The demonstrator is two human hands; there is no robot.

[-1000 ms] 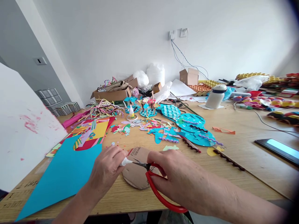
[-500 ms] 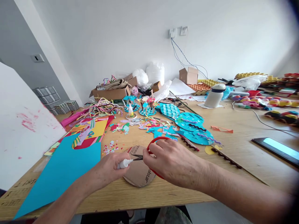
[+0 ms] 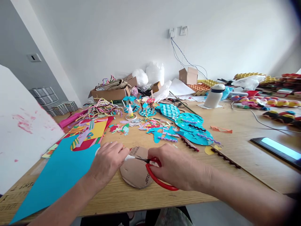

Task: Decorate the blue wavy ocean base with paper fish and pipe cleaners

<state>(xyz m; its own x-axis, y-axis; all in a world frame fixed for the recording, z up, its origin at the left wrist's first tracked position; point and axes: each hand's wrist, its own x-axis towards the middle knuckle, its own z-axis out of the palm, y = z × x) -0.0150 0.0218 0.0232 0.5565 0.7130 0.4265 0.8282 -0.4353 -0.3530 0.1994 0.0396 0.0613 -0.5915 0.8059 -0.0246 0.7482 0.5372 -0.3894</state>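
Observation:
My left hand (image 3: 109, 160) is wrapped around a white glue bottle (image 3: 129, 157), whose nozzle points to the right. In my right hand (image 3: 175, 164) is a pair of scissors with red handles (image 3: 162, 183). The dark blades reach left to the bottle's tip; whether they touch it I cannot tell. Below both hands a round piece of brown cardboard (image 3: 136, 175) with printed letters lies on the table, partly covered by the hands and the scissors.
A blue paper sheet (image 3: 61, 175) lies at left beside coloured papers. Paper scraps (image 3: 150, 124) and blue decorated discs (image 3: 195, 131) spread beyond the cardboard. Another glue bottle (image 3: 130, 112) stands further back. A stick (image 3: 246, 171) and a lit tablet (image 3: 282, 152) are at right.
My right hand has turned the scissors, so the red handles now hang lower. My left hand has rolled over the bottle, with its back now facing up. The view has shifted slightly.

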